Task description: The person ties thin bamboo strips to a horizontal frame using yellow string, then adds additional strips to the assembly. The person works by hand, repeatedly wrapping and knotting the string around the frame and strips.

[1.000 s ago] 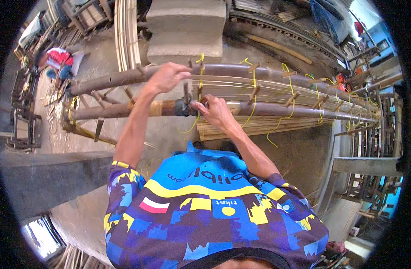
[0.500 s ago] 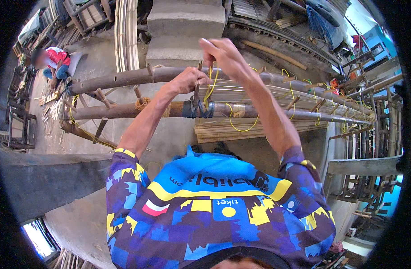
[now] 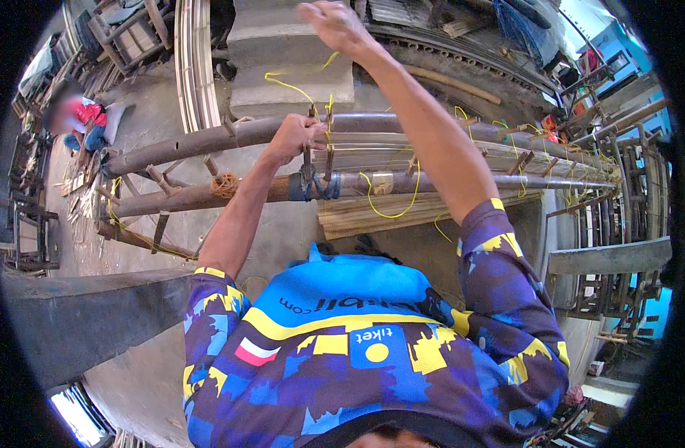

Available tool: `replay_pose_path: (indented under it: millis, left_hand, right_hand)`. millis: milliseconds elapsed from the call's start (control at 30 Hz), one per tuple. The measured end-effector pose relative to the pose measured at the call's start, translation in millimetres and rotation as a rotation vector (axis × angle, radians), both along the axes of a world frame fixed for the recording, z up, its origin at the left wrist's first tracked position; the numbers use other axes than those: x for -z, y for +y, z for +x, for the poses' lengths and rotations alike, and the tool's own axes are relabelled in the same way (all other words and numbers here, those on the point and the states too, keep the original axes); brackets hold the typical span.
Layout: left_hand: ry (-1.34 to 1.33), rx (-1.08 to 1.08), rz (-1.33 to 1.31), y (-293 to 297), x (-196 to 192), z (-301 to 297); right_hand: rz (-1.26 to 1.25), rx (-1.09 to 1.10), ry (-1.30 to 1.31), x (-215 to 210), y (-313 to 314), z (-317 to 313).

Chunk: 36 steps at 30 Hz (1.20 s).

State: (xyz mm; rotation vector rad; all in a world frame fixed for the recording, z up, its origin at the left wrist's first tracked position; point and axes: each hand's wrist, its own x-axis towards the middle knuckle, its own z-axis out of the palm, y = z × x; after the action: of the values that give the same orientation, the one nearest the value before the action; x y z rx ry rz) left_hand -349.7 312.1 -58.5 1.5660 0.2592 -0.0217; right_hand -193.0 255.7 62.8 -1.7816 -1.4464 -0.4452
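My left hand (image 3: 291,140) is closed beside the upright wooden pegs (image 3: 329,160) on the frame; what its fingers pinch is hidden. My right hand (image 3: 335,28) is raised past the far pole, fingers curled. A yellow cord (image 3: 290,78) runs in a loose curve from beneath it down to the pegs near my left hand. Thin pale strips (image 3: 380,142) stretch rightward between the far pole (image 3: 260,133) and the near pole (image 3: 268,188). Dark binding (image 3: 312,187) wraps the near pole below the pegs.
Another person (image 3: 88,123) crouches at the far left near scattered strips. Concrete steps (image 3: 282,37) rise beyond the frame. Long pale slats (image 3: 196,67) lie left of them. A grey beam (image 3: 103,313) stands at my left. More yellow cords (image 3: 394,216) hang along the poles.
My right hand has moved up and away from the pegs, and the yellow cord now spreads in a curve beyond the far pole. My left hand stays by the pegs.
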Motion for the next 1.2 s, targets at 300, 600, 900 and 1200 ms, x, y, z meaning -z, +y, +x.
replay_pose_path:
  millis: [300, 600, 900, 1200]
  left_hand:
    - [-0.075, -0.048, -0.186, -1.9, 11.3, -4.6]
    - [-0.12, 0.02, 0.446, 7.9, 2.6, -15.8]
    - [-0.227, 0.13, -0.187, -0.9, -97.6, 19.6]
    - [-0.205, 0.264, 0.965, 67.4, 83.0, 150.9]
  right_hand:
    - [0.291, -0.322, 1.598, 79.4, -34.0, -30.9]
    - [-0.362, -0.642, 0.553, 75.1, -88.9, -138.5]
    - [-0.317, -0.313, 0.449, 137.4, -98.1, -179.5]
    - [-0.297, -0.249, 0.411, 137.2, -102.1, -181.6]
